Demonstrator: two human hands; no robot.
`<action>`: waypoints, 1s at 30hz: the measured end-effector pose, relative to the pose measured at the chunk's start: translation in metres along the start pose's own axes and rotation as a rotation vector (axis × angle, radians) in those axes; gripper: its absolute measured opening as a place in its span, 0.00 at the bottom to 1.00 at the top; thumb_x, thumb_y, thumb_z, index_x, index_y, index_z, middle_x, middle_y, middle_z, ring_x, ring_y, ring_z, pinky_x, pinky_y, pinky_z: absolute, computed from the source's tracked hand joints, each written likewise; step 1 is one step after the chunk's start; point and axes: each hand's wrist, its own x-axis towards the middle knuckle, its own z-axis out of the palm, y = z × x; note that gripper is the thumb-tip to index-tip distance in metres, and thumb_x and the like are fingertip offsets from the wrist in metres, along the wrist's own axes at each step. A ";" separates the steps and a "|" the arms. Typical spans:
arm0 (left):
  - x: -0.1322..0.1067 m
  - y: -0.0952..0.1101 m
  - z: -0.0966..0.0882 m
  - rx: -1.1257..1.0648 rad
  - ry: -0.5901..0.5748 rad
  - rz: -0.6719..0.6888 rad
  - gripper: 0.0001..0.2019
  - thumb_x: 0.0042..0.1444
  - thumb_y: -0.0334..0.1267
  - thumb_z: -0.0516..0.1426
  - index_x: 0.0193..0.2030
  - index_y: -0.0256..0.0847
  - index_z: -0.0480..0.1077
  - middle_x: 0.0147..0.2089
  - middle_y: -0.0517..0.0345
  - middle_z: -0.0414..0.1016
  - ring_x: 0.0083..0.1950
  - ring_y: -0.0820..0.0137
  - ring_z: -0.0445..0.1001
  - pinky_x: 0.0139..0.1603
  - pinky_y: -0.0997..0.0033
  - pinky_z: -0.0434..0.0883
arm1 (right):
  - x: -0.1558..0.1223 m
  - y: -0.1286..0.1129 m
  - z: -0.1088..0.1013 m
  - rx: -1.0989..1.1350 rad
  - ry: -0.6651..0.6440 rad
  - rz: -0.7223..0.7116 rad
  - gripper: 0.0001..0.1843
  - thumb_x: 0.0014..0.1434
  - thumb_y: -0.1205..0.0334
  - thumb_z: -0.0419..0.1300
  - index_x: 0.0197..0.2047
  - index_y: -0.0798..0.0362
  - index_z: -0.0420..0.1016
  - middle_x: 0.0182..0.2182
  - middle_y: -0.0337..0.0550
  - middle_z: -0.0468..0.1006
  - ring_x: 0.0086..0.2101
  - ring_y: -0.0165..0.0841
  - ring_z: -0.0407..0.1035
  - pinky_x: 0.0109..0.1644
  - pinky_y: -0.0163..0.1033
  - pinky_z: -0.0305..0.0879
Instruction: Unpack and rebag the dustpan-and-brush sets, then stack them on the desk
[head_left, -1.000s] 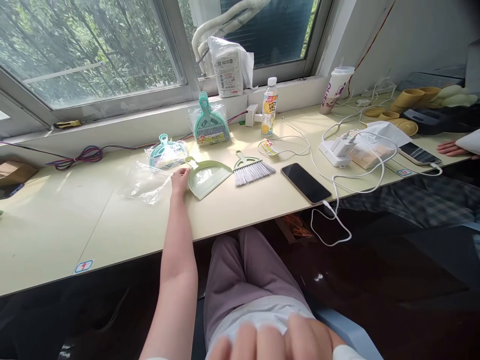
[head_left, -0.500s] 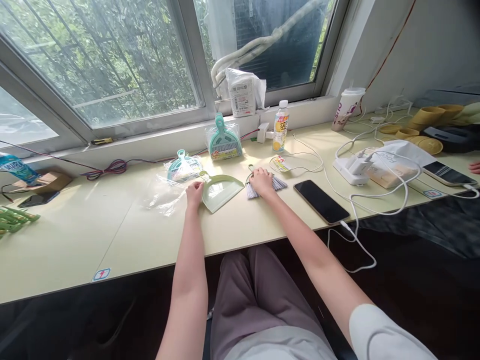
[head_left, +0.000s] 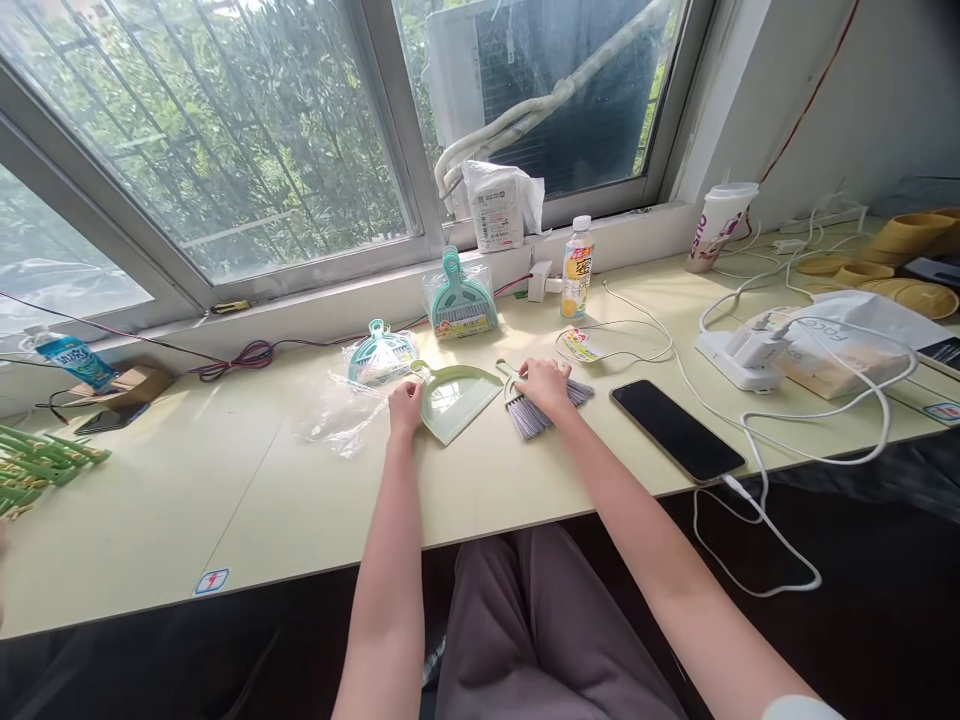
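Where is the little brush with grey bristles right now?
In the head view, the hand brush is just right of centre, under the right hand, between the light-green dustpan and the nearer smartphone.

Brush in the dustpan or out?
Out: the brush lies on the desk, right of the dustpan, under the right hand.

The pale table bears a dustpan, brush, phone and bottle

Bare arms stretched forward, left hand pinched, right hand palm down
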 end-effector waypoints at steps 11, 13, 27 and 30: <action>-0.012 0.019 0.004 0.163 -0.081 -0.030 0.13 0.58 0.46 0.49 0.31 0.43 0.70 0.39 0.51 0.77 0.42 0.59 0.72 0.39 0.66 0.63 | -0.003 -0.010 -0.008 0.263 0.179 -0.118 0.11 0.53 0.61 0.57 0.41 0.49 0.69 0.36 0.43 0.78 0.43 0.40 0.68 0.54 0.48 0.48; -0.016 0.027 0.009 0.151 -0.105 0.006 0.13 0.58 0.46 0.49 0.32 0.43 0.70 0.39 0.52 0.77 0.42 0.61 0.72 0.38 0.67 0.63 | -0.006 -0.015 -0.007 0.302 0.187 -0.187 0.08 0.53 0.61 0.57 0.39 0.49 0.70 0.36 0.42 0.78 0.43 0.40 0.68 0.55 0.48 0.47; -0.036 0.052 0.018 0.339 0.037 0.660 0.15 0.53 0.31 0.58 0.48 0.43 0.67 0.50 0.48 0.67 0.52 0.58 0.66 0.51 0.59 0.64 | -0.013 -0.024 0.002 0.423 -0.047 -0.388 0.08 0.52 0.62 0.62 0.38 0.48 0.74 0.35 0.37 0.79 0.41 0.36 0.71 0.56 0.48 0.48; -0.034 0.051 0.017 0.417 -0.022 0.795 0.16 0.54 0.26 0.55 0.49 0.43 0.66 0.50 0.49 0.68 0.52 0.60 0.66 0.51 0.60 0.65 | -0.015 -0.026 0.004 0.445 -0.062 -0.422 0.08 0.53 0.61 0.62 0.39 0.47 0.75 0.35 0.37 0.79 0.42 0.36 0.72 0.57 0.49 0.48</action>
